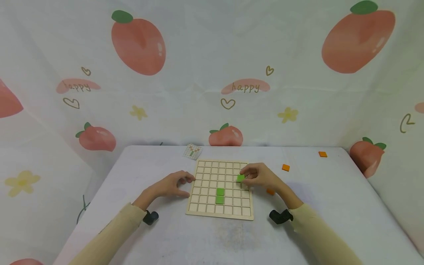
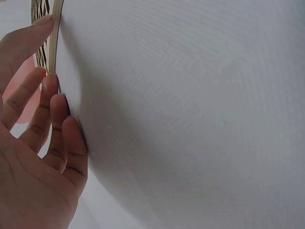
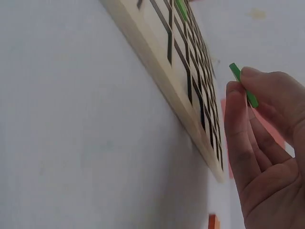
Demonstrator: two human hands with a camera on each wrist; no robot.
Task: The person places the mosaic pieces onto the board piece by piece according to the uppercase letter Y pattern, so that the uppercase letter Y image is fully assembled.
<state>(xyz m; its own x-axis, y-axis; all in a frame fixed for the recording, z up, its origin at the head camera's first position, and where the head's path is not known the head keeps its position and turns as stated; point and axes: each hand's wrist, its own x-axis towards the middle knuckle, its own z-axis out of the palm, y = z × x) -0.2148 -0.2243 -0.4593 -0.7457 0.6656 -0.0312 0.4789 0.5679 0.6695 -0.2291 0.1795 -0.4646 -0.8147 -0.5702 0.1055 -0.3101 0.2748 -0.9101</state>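
Note:
A light wooden grid board (image 1: pixel 202 209) lies on the white table, slightly turned. Two green square tiles sit in one column of its cells, an upper tile (image 1: pixel 220 191) and a lower tile (image 1: pixel 219 200). My right hand (image 1: pixel 261 176) pinches another green tile (image 1: pixel 240 178) between thumb and index finger above the board's right side. In the right wrist view that tile (image 3: pixel 253 99) is held edge-on, apart from the board. At the board's left edge my left hand (image 1: pixel 172 183) rests with fingers loosely bent, thumb and fingertips touching the rim (image 2: pixel 56 38).
Behind the board lies a small pattern card (image 1: pixel 193 151) with a printed grid. Orange tiles lie to the right: one by the right wrist (image 1: pixel 270 191), one farther back (image 1: pixel 286 168), one near the far right corner (image 1: pixel 322 154). A printed curtain (image 1: pixel 192 73) hangs behind the table.

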